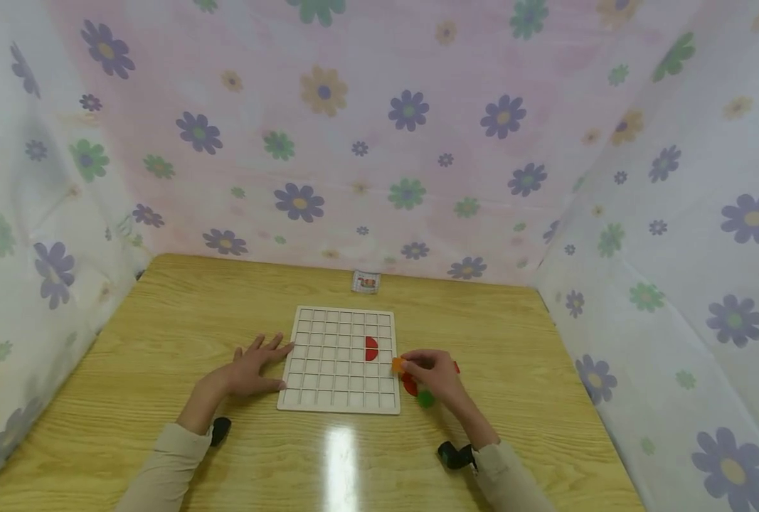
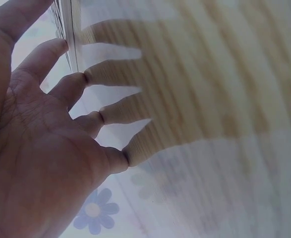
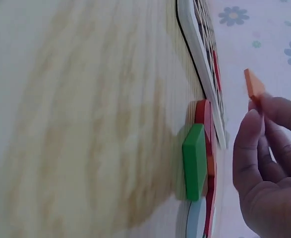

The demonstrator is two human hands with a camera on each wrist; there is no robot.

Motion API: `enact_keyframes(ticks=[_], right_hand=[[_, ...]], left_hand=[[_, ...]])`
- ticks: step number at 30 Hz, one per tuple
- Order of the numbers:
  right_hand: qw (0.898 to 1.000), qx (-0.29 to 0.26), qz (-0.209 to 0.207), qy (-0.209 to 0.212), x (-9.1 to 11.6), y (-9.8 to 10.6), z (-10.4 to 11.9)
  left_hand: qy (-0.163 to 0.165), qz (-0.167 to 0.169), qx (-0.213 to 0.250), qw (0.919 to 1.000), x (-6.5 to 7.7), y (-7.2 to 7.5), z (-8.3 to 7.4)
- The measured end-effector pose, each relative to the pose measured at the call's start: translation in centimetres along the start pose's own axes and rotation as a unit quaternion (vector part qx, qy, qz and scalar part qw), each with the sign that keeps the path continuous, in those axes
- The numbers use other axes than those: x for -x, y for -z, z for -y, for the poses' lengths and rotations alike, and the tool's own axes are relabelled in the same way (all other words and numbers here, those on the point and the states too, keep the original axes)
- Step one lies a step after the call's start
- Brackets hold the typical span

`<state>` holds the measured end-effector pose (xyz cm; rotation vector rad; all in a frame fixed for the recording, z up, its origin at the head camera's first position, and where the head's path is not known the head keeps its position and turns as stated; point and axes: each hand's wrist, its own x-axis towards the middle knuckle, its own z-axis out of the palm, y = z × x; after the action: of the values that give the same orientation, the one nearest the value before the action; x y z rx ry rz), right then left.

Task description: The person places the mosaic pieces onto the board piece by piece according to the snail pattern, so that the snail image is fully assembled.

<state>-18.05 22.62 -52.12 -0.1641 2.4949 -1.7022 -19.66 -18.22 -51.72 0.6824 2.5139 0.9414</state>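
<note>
A pale grid board (image 1: 341, 398) lies on the table, with a red half-round piece (image 1: 371, 348) set on its right part. My right hand (image 1: 438, 377) pinches a small orange block (image 3: 254, 85) between thumb and fingers, just over the board's right edge. Below that hand a green block (image 3: 195, 162) and red pieces (image 1: 410, 385) lie beside the board; the hand partly hides them in the head view. My left hand (image 1: 251, 370) rests with spread fingers at the board's left edge, its fingertips and thumb touching the rim. In the left wrist view the left palm (image 2: 51, 148) holds nothing.
A small printed card (image 1: 366, 282) lies at the back of the wooden table (image 1: 225, 299). Flowered cloth walls (image 1: 379, 163) stand behind and at both sides. Black wrist devices (image 1: 454, 455) sit by both sleeves. A light-blue piece (image 3: 197, 218) lies near the green one.
</note>
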Motion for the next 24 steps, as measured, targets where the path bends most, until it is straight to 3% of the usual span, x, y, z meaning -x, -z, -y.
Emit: enact_keyframes(ticks=[6,13,18,24], right_hand=[[1.000,0.000,0.019,-0.008,-1.1,-0.9,1.0],[1.000,-0.013,0.027,-0.004,-2.8,-1.4,0.8],[1.000,0.002,0.014,-0.008,-3.6,-1.7,1.1],[1.000,0.010,0.008,0.016,-4.7,-2.5,1.4]], left_hand=[[0.005,0.000,-0.005,1.0000,0.1,0.0,0.0],[0.005,0.000,-0.014,0.9999,-0.1,0.2,-0.2],[0.002,-0.001,-0.015,0.9999,-0.1,0.4,-0.6],[0.010,0.002,-0.008,0.9999,-0.1,0.3,-0.7]])
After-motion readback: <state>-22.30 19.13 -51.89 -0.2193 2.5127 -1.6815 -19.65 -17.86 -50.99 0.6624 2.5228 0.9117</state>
